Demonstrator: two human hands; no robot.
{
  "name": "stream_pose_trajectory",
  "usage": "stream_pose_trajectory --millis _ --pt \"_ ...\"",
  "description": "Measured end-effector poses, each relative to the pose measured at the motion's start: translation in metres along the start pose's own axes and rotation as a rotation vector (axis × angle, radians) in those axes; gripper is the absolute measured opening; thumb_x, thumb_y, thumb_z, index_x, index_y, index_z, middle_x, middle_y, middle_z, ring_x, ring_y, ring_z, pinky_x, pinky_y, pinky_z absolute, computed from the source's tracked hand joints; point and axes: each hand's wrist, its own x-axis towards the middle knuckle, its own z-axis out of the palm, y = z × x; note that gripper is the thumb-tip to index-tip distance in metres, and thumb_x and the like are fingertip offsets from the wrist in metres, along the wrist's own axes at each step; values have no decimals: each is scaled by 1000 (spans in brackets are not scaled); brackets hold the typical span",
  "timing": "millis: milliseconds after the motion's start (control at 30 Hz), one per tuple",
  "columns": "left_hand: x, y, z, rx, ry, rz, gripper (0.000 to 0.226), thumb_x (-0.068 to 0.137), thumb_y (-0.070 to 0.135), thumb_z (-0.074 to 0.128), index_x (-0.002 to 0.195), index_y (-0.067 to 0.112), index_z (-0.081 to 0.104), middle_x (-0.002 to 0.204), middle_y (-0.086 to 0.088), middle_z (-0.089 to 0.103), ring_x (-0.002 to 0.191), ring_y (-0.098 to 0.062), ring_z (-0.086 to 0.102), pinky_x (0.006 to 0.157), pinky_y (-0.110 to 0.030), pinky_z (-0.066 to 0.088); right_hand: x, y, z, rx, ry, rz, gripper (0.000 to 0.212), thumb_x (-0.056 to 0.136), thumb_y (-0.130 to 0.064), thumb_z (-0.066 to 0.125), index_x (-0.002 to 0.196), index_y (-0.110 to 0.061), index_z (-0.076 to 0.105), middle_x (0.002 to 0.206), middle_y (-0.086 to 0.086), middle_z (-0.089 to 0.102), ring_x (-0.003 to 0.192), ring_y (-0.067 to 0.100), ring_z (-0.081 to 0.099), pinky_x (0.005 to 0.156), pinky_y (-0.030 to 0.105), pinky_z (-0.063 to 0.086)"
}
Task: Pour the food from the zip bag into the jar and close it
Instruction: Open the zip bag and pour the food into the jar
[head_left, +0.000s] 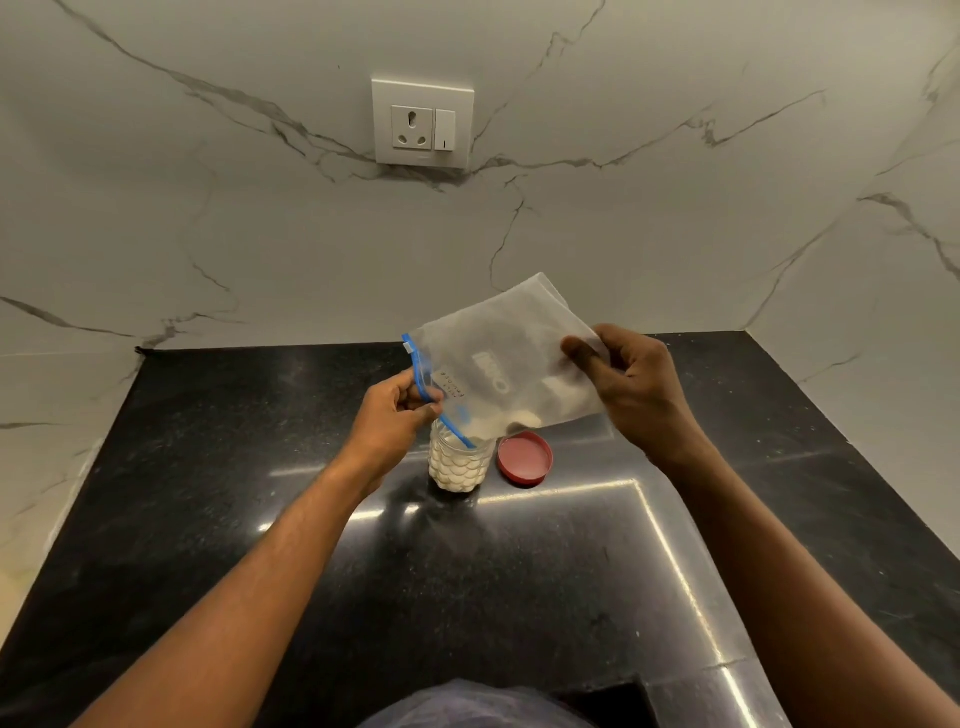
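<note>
The left hand (397, 410), at ten o'clock from the jar, has its grip pinched on the blue zip strip of the frosted clear plastic zip bag (511, 358), holding the bag's mouth just over the clear scale-patterned jar (460, 465). The jar stands near the middle of the black speckled stone surface (234, 493) and looks nearly full of pale food. A little pale food (524, 417) sits in the bag's low corner, so I judge the pour almost done. To finish well, centre the mouth over the jar's opening and let the remainder slide slowly. The round red plastic lid (524, 458) lies flat at three o'clock, just beside the jar, ready for closing. At two o'clock the right hand (631, 384) has its grip closed on the bag's raised bottom edge; lifting that edge gently and shaking lightly should clear the corner.
</note>
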Motion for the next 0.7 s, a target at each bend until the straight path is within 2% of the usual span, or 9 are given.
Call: stream_pose_trajectory --millis 33,100,133,200,300,400,500,600,700 --pt "0 -1 0 4 12 -10 22 97 -6 65 108 12 73 105 5 78 100 -2 74 73 -11 58 -1 -1 -1 16 -8 26 26 96 -38 72 103 -13 72 91 7 74 81 29 71 70 48 61" --pt "1 -3 1 -4 46 -48 21 97 -6 65 107 9 73 106 3 78 100 -4 73 74 -14 58 -4 1 -5 -34 -107 102 49 82 -42 85 123 -22 66 111 -6 72 96 12 71 80 32 62" --pt "1 -4 2 -20 61 -72 21 97 -7 64 107 10 73 106 2 78 99 -6 73 75 -17 58 -7 3 -7 -71 -176 152 63 77 -38 90 132 -25 61 121 -8 69 103 9 69 86 30 61" --pt "2 -4 4 -46 80 -112 24 98 -6 64 109 12 74 103 1 78 92 -8 71 73 -18 57 -14 8 -12 -65 -266 226 74 75 -21 93 139 -27 55 131 -4 64 112 15 69 95 40 61" --pt "3 -2 6 -57 85 -137 25 98 -5 64 110 14 74 102 -1 77 87 -9 69 72 -20 54 -18 10 -18 61 -115 178 54 80 -9 88 127 -19 64 116 1 73 99 15 77 88 42 65" --pt "2 -1 7 -50 63 -135 25 98 -6 63 104 16 74 106 -1 77 96 -13 71 77 -25 56 -20 4 -11 69 64 70 31 85 -16 84 114 -13 72 103 3 78 93 16 78 82 41 66" --pt "1 -1 6 -43 81 -137 23 98 -6 64 99 15 74 103 -2 77 94 -14 71 74 -24 55 -20 4 -3 -91 -4 49 45 87 -26 83 128 -19 66 109 -3 75 97 13 75 84 35 65" --pt "1 0 6 -53 72 -138 25 98 -4 65 99 18 74 102 -1 78 95 -13 72 73 -21 56 -19 6 -4 100 55 107 53 86 -13 83 135 -16 61 105 4 76 93 17 78 79 41 67" --pt "0 0 4 -61 61 -134 24 98 -4 64 105 17 74 108 -2 78 102 -16 73 80 -27 57 -19 5 2 209 25 51 49 85 -8 83 130 -16 64 116 4 74 105 16 75 89 38 64"
